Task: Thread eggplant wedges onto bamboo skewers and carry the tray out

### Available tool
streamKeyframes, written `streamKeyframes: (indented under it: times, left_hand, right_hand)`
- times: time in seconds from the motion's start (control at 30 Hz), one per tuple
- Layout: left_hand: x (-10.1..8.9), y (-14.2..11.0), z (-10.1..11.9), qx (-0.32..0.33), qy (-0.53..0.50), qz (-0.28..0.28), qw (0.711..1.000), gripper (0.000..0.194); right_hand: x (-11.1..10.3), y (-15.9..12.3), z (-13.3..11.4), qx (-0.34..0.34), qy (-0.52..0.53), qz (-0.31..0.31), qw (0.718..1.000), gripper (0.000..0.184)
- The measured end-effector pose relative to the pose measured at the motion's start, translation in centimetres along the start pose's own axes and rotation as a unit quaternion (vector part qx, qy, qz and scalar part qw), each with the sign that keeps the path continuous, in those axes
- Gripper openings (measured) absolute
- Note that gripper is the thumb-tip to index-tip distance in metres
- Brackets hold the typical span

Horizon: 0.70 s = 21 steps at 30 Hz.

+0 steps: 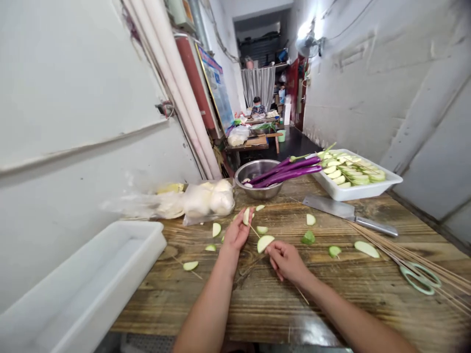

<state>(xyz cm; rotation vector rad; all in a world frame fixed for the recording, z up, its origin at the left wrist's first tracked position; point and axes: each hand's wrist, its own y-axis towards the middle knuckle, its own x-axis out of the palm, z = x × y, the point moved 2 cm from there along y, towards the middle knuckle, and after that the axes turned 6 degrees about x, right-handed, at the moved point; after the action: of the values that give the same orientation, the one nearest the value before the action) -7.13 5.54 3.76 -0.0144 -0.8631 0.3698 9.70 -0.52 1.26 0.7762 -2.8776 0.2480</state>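
Observation:
My left hand [237, 231] holds a pale, green-skinned vegetable slice [246, 216] between its fingers, at the tip of a thin wooden skewer [254, 230]. A larger half-round slice [265, 243] sits on the same skewer, between my two hands. My right hand [284, 260] is closed around the skewer just below that slice, and the skewer's other end shows under the wrist. Loose slices lie about on the wooden table [176, 299], among them one slice [216, 229] left of my left hand and another slice [311, 219] to the right.
A white tray [393, 180] of slices stands at the back right, near a cleaver [329, 206], scissors [419, 278] and loose skewers [382, 245]. Purple eggplants [287, 171] rest across a metal bowl [265, 192]. At left are bagged white items [209, 198] and a white tray [152, 226].

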Motion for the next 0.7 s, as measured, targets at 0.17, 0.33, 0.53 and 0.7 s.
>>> streamKeyframes:
  times: [0.17, 0.33, 0.53, 0.7]
  left_hand:
    - [-0.1, -0.3, 0.4, -0.086, -0.059, 0.063, 0.993, 0.025]
    - [-0.4, -0.3, 0.0, -0.081, -0.014, 0.078, 0.994, 0.025]
    - [-0.1, -0.3, -0.4, -0.044, -0.012, 0.054, 0.997, 0.035]
    - [-0.2, -0.1, -0.1, -0.059, -0.049, 0.019, 0.997, 0.037]
  right_hand:
    - [-0.5, 0.2, 0.0, 0.0, -0.004, 0.038, 0.999, 0.032]
    - [-1.0, 0.5, 0.0, 0.007, -0.003, 0.058, 0.998, 0.035]
    - [-1.4, 0.8, -0.2, 0.008, 0.013, 0.075, 0.997, 0.036]
    - [-1.7, 1.0, -0.2, 0.007, 0.031, 0.074, 0.997, 0.036]
